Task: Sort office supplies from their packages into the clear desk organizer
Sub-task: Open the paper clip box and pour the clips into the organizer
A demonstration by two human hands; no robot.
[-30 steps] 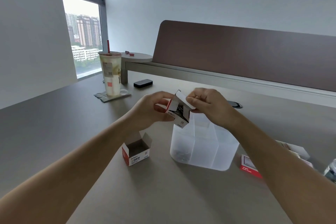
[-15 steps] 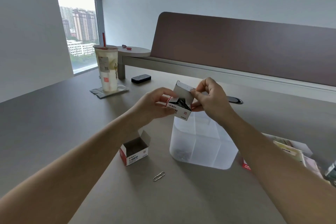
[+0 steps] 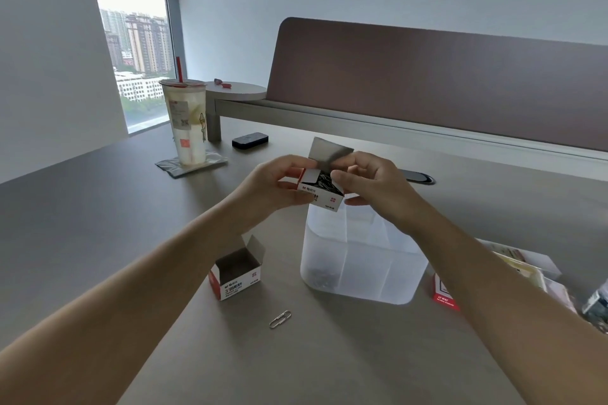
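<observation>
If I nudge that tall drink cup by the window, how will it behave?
The drink cup looks tall and narrow, so it would probably tip rather than slide. It seems mostly full, so likely heavy. The crumpled mat beneath may make it unsteady.

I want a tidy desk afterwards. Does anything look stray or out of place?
Yes: one loose paper clip lies on the desk, in front of the clear organizer and beside the opened empty box, instead of inside a compartment.

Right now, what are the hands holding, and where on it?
A small open box of paper clips, above the organizer. The left hand grips its left end; the right hand pinches its right side by the raised flap.
</observation>
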